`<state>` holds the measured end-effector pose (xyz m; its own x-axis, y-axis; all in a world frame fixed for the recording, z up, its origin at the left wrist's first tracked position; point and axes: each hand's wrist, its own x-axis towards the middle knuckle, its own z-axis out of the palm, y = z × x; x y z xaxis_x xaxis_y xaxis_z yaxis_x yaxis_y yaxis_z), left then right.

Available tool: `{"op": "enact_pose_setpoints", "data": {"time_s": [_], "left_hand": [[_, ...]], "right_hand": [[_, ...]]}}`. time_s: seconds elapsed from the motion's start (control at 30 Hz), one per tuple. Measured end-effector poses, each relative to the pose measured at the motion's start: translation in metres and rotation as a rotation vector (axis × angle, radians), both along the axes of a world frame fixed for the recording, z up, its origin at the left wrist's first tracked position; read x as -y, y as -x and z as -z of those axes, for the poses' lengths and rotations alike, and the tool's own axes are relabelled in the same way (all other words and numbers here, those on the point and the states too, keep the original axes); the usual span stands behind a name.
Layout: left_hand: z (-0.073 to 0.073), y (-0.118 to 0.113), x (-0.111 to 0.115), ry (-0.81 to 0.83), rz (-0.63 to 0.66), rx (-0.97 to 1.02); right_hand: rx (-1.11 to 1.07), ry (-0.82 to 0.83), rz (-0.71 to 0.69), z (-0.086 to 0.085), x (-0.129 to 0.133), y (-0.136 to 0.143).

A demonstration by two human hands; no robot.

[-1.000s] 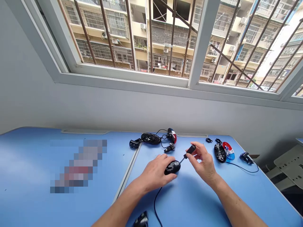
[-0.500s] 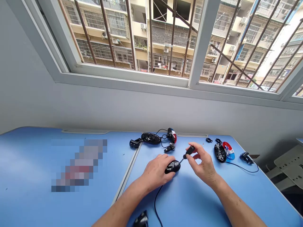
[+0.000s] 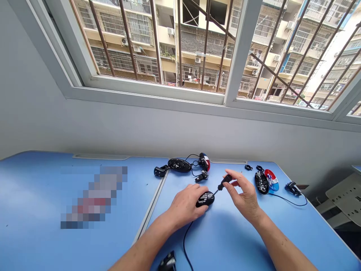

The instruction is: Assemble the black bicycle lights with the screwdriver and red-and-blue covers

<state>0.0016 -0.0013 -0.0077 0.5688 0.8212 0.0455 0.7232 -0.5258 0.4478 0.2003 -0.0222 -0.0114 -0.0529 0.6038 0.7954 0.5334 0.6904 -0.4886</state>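
My left hand [image 3: 189,203] is closed round a black oval part [image 3: 205,199] with a glossy shell, holding it down on the blue table. In my right hand [image 3: 243,194] is a small black screwdriver [image 3: 225,181], its handle pinched between thumb and fingers. The screwdriver is tilted, and its thin shaft meets the right end of the oval part. Whether the tip sits in a screw is too small to tell. A black cable [image 3: 184,241] runs from under my left hand toward the near edge.
Behind my hands lie a black oval piece [image 3: 179,165] and black clamps [image 3: 201,176]. At the right are an open black shell [image 3: 261,182], a red-and-blue oval piece [image 3: 272,180] and a cabled clamp [image 3: 293,188]. Another black clamp [image 3: 167,261] sits near the bottom.
The fingers of my right hand have shifted slightly on the screwdriver handle, with the thumb a little farther right. My left hand has stayed on the oval part.
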Motion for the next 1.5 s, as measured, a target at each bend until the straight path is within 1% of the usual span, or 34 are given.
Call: {"op": "enact_pose_setpoints", "data": {"time_s": [0.17, 0.23, 0.43, 0.57, 0.67, 0.77, 0.9, 1.23, 1.4, 1.5], "left_hand": [[-0.001, 0.0, 0.001, 0.003, -0.007, 0.003], [-0.001, 0.0, 0.001, 0.003, -0.011, 0.004], [-0.001, 0.0, 0.001, 0.003, 0.005, 0.011], [-0.001, 0.0, 0.001, 0.0, -0.004, 0.004], [-0.001, 0.0, 0.001, -0.005, 0.0, 0.001], [-0.002, 0.001, 0.001, -0.012, 0.007, -0.002], [-0.002, 0.001, 0.001, -0.002, 0.008, -0.003], [-0.004, 0.0, 0.002, 0.005, 0.004, -0.023], [-0.002, 0.001, 0.001, -0.008, 0.02, -0.024], [-0.001, 0.001, 0.001, -0.01, 0.016, -0.025]], "right_hand": [[0.012, 0.043, -0.037, 0.002, 0.002, 0.002], [0.021, 0.028, -0.035, 0.002, 0.002, 0.002], [-0.01, -0.058, 0.036, -0.002, 0.0, 0.001], [0.046, -0.067, 0.022, -0.004, 0.004, 0.003], [0.075, -0.067, -0.013, -0.005, 0.006, 0.005], [0.065, -0.058, -0.032, -0.004, 0.006, 0.006], [0.023, -0.061, -0.017, -0.005, 0.004, 0.005], [0.04, 0.04, -0.061, -0.008, 0.013, 0.008], [0.069, -0.036, -0.058, -0.006, 0.008, 0.007], [0.088, -0.04, -0.056, -0.006, 0.007, 0.005]]}}
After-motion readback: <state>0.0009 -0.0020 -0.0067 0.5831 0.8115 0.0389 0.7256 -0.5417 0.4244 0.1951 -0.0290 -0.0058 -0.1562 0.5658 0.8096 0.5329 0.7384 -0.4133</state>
